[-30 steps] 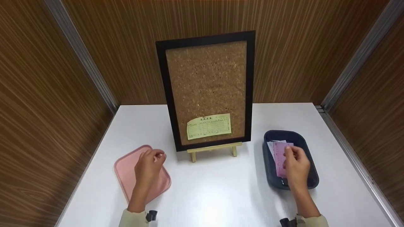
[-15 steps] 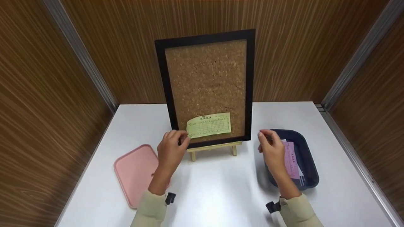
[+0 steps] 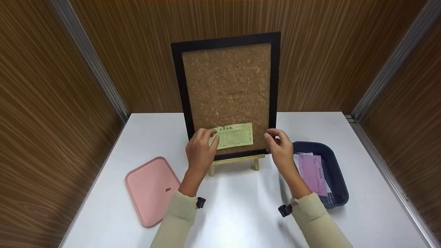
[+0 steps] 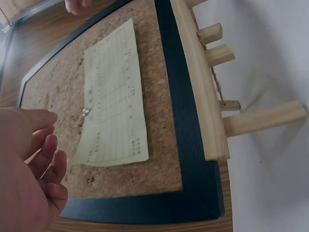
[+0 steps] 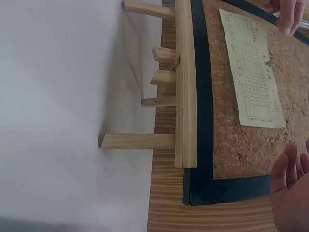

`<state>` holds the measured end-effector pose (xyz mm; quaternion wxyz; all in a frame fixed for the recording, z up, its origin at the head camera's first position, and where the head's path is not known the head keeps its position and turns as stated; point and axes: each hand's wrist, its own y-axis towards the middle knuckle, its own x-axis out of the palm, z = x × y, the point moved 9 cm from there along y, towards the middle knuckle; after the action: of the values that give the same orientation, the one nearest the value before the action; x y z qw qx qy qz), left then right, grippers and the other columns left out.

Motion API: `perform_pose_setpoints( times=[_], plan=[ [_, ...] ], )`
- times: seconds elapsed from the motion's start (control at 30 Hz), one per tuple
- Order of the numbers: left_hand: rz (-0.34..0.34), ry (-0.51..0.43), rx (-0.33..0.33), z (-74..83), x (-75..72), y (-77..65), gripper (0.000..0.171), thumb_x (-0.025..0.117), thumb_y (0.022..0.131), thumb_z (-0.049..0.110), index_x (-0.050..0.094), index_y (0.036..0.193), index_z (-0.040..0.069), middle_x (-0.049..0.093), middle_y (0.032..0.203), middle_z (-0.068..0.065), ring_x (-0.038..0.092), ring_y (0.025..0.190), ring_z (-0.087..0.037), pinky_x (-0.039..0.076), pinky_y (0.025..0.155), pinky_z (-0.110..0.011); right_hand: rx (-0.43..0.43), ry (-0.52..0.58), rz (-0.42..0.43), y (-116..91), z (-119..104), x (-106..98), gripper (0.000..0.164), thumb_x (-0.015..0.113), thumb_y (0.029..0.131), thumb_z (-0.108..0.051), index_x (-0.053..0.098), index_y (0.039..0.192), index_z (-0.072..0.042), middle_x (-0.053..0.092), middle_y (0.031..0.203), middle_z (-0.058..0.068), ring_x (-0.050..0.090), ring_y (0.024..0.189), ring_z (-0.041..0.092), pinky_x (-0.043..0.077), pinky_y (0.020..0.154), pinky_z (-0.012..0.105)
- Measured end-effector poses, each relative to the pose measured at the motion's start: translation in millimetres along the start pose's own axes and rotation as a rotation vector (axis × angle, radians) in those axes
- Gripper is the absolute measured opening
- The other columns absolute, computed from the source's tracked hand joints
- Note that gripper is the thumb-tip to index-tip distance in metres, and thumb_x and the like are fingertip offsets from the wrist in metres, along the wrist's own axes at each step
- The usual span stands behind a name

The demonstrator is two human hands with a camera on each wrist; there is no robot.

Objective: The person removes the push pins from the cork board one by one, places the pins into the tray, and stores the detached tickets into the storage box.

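A yellow-green printed paper slip hangs low on a black-framed cork board, with a small shiny pin at its upper edge in the left wrist view. My left hand is before the slip's left end, overlapping it in the head view. Its fingers are loosely bent, thumb apart from them, with nothing between. At the frame's lower right side is my right hand, its fingers also loosely curled and holding nothing. In the right wrist view this hand shows near the cork, apart from the slip.
A small wooden easel supports the board on the white table. On the left lies a pink tray with small dark reddish bits. A navy bin on the right contains a pink slip over white papers.
My left hand has moved from over the pink tray up and right to the yellow-green slip. My right hand has left the navy bin, going up and left to the board. The pink slip has shifted.
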<state>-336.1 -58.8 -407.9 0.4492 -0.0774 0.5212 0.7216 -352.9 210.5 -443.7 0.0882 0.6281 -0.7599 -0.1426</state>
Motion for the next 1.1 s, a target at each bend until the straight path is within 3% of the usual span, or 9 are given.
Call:
perform_pose_setpoints(
  times=[0.23,0.53,0.8,1.1],
  plan=[
    [-0.004,-0.034,0.002,3.6,18.1,5.0,0.014,0.075,0.092,0.022,0.073,0.103,0.014,0.066,0.094,-0.001,0.065,0.085,-0.015,0.054,0.073,-0.035,-0.061,-0.032,-0.017,14,12,13,0.024,0.067,0.098,-0.014,0.064,0.116,0.002,0.057,0.091,0.004,0.051,0.064,0.011,0.043,0.054,0.021],
    [0.024,0.01,0.009,3.3,27.9,9.6,0.016,0.075,0.092,0.025,0.073,0.104,0.015,0.065,0.095,-0.001,0.065,0.082,-0.016,0.054,0.071,-0.034,-0.095,-0.112,-0.003,26,15,27,0.023,0.069,0.096,-0.014,0.067,0.115,-0.001,0.061,0.096,0.007,0.054,0.079,0.012,0.044,0.065,0.019],
    [0.028,0.01,0.004,-0.9,37.3,10.9,0.016,0.073,0.094,0.026,0.073,0.106,0.016,0.064,0.096,-0.002,0.063,0.086,-0.018,0.053,0.073,-0.035,-0.08,-0.149,-0.02,18,-22,43,0.024,0.064,0.097,-0.003,0.063,0.117,0.009,0.061,0.102,0.017,0.053,0.081,0.011,0.042,0.069,0.018],
    [0.038,0.03,-0.025,-2.3,40.7,11.3,0.016,0.074,0.093,0.027,0.073,0.106,0.017,0.065,0.097,0.0,0.063,0.087,-0.018,0.052,0.074,-0.035,-0.064,-0.15,0.004,35,11,44,0.026,0.068,0.096,-0.011,0.066,0.118,0.003,0.062,0.106,0.015,0.053,0.089,0.016,0.042,0.075,0.019]
  ],
)
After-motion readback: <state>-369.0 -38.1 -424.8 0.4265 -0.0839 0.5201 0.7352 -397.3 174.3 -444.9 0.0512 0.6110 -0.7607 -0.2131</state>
